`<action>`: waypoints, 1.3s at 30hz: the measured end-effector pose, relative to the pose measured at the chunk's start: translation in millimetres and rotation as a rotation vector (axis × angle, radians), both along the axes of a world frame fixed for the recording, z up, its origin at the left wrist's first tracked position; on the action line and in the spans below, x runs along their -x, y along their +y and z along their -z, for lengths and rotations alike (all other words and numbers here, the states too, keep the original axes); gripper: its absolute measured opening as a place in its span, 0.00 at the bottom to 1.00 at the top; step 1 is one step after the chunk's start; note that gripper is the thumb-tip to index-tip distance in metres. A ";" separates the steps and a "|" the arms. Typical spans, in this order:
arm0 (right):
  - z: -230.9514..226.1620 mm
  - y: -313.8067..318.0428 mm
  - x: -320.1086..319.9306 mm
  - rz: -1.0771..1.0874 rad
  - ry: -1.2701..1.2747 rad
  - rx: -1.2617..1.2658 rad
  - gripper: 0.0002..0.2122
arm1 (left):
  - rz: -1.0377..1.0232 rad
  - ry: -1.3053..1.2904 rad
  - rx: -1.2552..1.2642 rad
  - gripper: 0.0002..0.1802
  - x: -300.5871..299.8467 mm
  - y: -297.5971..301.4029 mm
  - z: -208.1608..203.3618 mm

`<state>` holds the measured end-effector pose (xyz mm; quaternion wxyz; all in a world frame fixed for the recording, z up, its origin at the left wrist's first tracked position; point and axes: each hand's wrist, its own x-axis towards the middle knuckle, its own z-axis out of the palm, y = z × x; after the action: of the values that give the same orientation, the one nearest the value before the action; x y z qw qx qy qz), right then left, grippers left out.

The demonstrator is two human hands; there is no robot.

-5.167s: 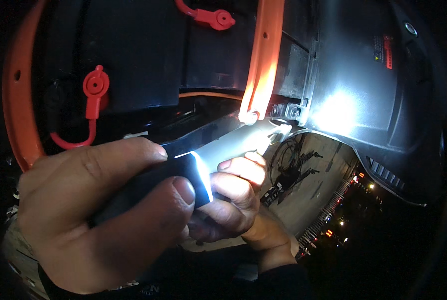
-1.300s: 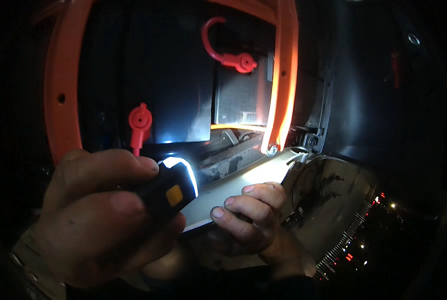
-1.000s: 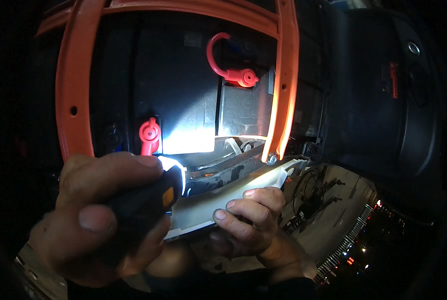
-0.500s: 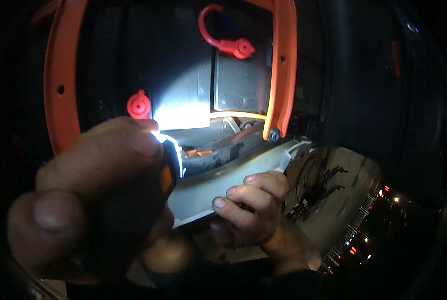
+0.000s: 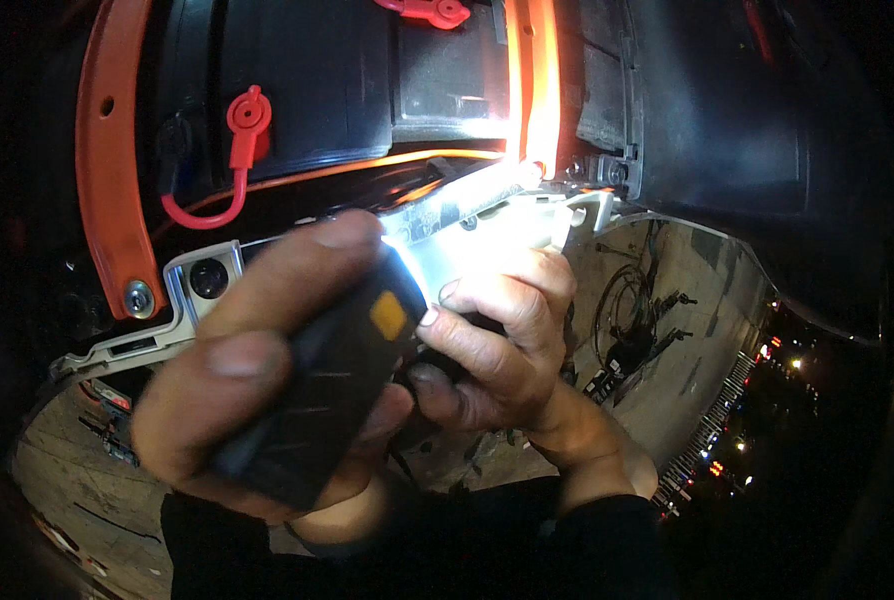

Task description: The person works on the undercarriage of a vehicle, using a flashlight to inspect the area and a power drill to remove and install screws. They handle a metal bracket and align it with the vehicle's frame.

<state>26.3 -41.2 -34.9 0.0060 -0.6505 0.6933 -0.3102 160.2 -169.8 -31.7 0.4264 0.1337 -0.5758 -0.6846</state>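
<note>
Torch, blk, lit, w/ yellow patch, tight in L hand, R hand snug on white panel.

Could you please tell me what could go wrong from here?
The pale panel might slip: the right hand grips it while the left hand holds the lit torch, and the panel's fastening is unclear. The glare might hide details, since it washes out the panel near the right orange bar.
</note>
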 end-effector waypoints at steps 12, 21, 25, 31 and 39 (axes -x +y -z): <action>0.9 -2.2 -3.2 -0.003 -0.050 0.033 0.09 | 0.527 -0.503 0.205 0.38 -45.6 -42.3 -22.6; 11.5 -14.9 8.7 -0.105 0.046 0.118 0.11 | 0.534 -0.376 0.661 0.34 -55.5 -55.9 -3.7; 19.3 -5.1 20.7 -0.146 0.184 0.285 0.11 | 0.531 -0.423 0.851 0.34 -55.0 -65.1 -8.0; 42.5 90.2 71.6 0.354 0.022 0.126 0.07 | 0.436 -0.532 1.052 0.38 -16.2 -62.3 -31.4; 89.2 152.1 308.7 0.898 -1.540 0.492 0.15 | -0.370 -0.424 0.337 0.30 -51.7 5.7 13.4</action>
<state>-282.4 110.9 -124.1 0.2061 0.0820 0.5998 -0.7688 211.8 -164.1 -45.1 0.4301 0.3034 -0.7229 -0.4476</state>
